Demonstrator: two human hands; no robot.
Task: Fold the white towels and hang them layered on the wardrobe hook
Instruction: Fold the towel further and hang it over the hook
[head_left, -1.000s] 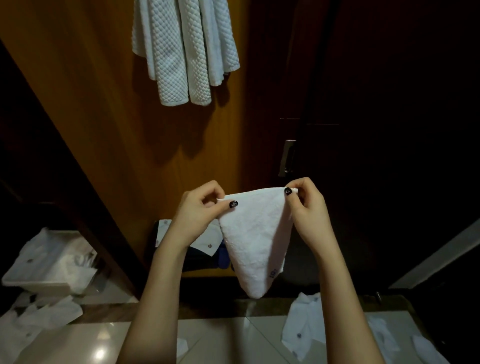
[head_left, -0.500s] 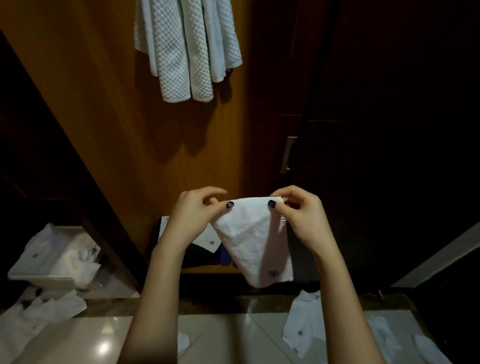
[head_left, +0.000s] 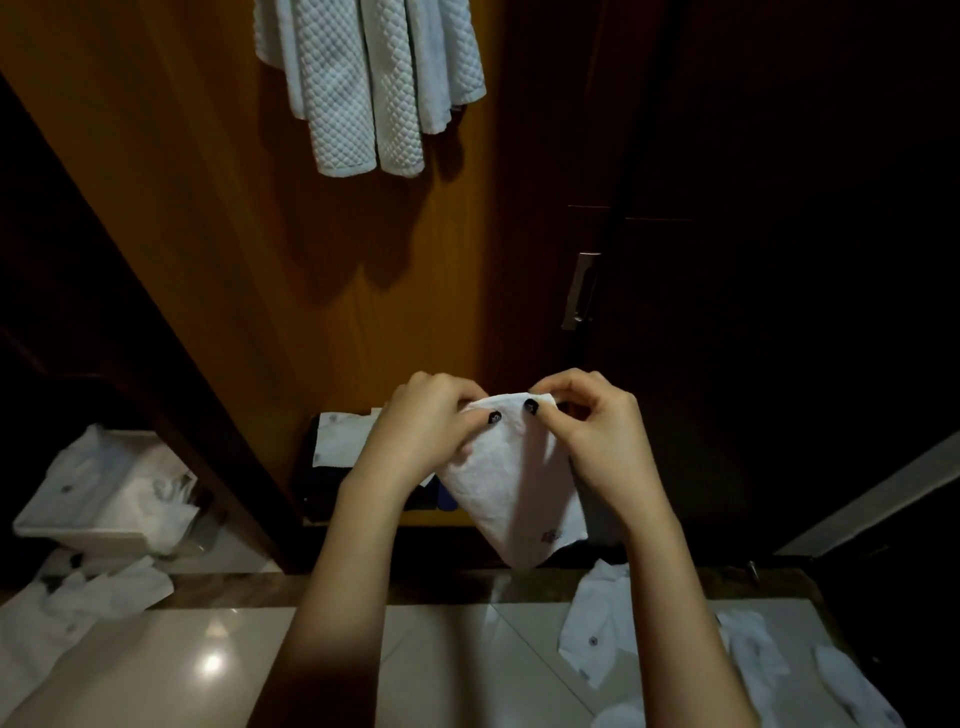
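I hold a small white towel (head_left: 514, 488) in the air in front of the wardrobe, hanging in a tapering fold with a small dark logo near its lower end. My left hand (head_left: 426, 426) pinches its top edge on the left and my right hand (head_left: 597, 431) pinches the top edge on the right, thumbs close together. Higher up, several quilted white towels (head_left: 369, 83) hang layered on the orange-brown wardrobe panel (head_left: 291, 270); the hook itself is out of frame.
More small white towels (head_left: 602, 618) lie on the tiled floor at lower right. A white bin (head_left: 98, 509) stuffed with white cloth stands at the left, with loose towels (head_left: 93, 597) beside it. A dark box (head_left: 332, 467) holding a towel sits at the wardrobe base. A dark door with a metal handle (head_left: 582, 291) is on the right.
My two hands have drawn together along the towel's top edge, narrowing it, and the towel has dropped lower in view.
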